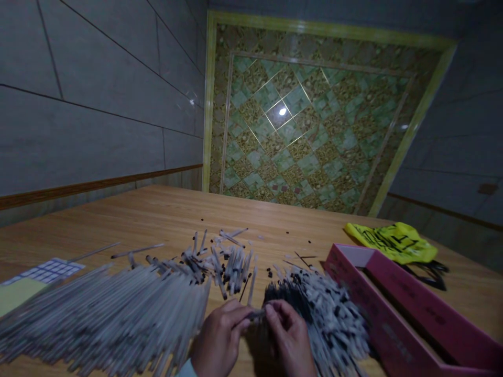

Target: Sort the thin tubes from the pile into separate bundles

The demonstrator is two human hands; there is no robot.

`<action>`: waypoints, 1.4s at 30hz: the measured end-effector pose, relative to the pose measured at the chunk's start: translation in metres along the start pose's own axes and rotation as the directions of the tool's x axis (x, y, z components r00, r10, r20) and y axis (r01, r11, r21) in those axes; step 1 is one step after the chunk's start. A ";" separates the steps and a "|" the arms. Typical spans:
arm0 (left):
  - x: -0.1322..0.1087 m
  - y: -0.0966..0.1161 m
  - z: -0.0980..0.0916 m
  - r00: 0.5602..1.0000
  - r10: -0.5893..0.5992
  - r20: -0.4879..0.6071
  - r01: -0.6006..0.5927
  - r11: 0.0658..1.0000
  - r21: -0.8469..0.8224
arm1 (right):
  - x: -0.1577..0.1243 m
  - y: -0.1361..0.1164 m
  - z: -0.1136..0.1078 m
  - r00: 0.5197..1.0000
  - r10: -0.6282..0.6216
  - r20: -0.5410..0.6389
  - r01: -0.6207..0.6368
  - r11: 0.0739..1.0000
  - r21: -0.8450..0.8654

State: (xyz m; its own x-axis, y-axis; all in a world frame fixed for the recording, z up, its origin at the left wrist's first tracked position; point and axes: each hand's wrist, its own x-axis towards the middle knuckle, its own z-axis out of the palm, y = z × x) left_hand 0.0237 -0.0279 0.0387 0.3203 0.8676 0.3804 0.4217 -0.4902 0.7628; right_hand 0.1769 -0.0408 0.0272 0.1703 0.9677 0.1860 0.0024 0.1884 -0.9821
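My left hand (222, 335) pinches one end of a short greyish tube (257, 314). At its other end the thumb and fingers of my right hand (290, 335) close on it; blur hides its finer detail. Left of my hands spreads a large heap of long, thin translucent tubes (113, 314). Just beyond them lies a scatter of short clear tubes with dark tips (236, 267). Beside my right hand is a pile of thin sticks, black at their far ends (288, 298), with a mound of short clear and dark pieces (336, 309) against it.
An open pink box (424, 309) stands at the right, with a yellow bag with black lettering (393, 241) behind it. A checked sheet (47, 271) and a pale yellow paper (19, 294) lie at the left. The wooden table (173, 207) reaches the tiled wall (314, 120).
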 end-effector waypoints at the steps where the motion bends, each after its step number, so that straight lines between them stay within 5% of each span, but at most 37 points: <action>1: -0.001 -0.001 0.001 0.999 0.031 -0.008 -0.031 0.998 0.057 | 0.000 0.002 0.000 1.000 0.027 -0.001 -0.027 1.000 -0.012; 9: 0.000 -0.012 0.000 0.938 0.345 -0.006 -0.314 0.862 0.398 | 0.003 0.022 -0.001 0.979 0.180 0.094 -0.169 0.978 -0.121; 15: 0.000 -0.008 -0.003 0.928 0.372 0.026 -0.340 0.816 0.468 | 0.007 0.020 -0.001 0.947 0.251 0.202 -0.229 0.965 -0.127; 21: -0.002 -0.005 0.000 0.967 0.249 0.060 -0.238 0.790 0.565 | 0.006 0.006 -0.009 0.975 0.035 0.221 0.033 0.955 -0.296; 25: -0.003 -0.005 0.001 0.986 0.147 0.076 -0.165 0.818 0.552 | 0.003 0.001 -0.014 0.939 -0.192 0.284 0.309 0.836 -0.454; 32: -0.004 -0.017 0.005 0.987 0.000 0.159 -0.034 0.977 0.213 | -0.001 -0.003 -0.023 0.710 -0.554 0.435 0.704 0.539 -0.463; 34: -0.003 -0.016 0.006 0.993 -0.002 0.117 -0.019 0.983 0.181 | -0.002 -0.001 -0.020 0.755 -0.529 0.388 0.656 0.589 -0.472; 38: 0.000 -0.008 0.005 0.974 0.221 -0.052 -0.192 0.925 0.328 | -0.001 0.010 -0.006 0.958 -0.284 0.037 0.268 0.840 -0.473; 40: 0.000 -0.005 0.004 0.932 0.350 -0.093 -0.291 0.876 0.385 | 0.000 0.017 0.000 0.988 -0.137 -0.076 0.103 0.933 -0.345; 42: 0.000 -0.003 0.002 0.898 0.424 -0.116 -0.339 0.837 0.430 | 0.002 0.021 0.003 0.998 -0.004 -0.056 -0.007 0.982 -0.190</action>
State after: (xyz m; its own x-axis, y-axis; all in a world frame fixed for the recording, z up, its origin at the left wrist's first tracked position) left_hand 0.0242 -0.0264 0.0355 0.3682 0.5814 0.7256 0.6086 -0.7407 0.2846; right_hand 0.1747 -0.0345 0.0066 0.2253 0.9560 0.1880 0.1889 0.1465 -0.9710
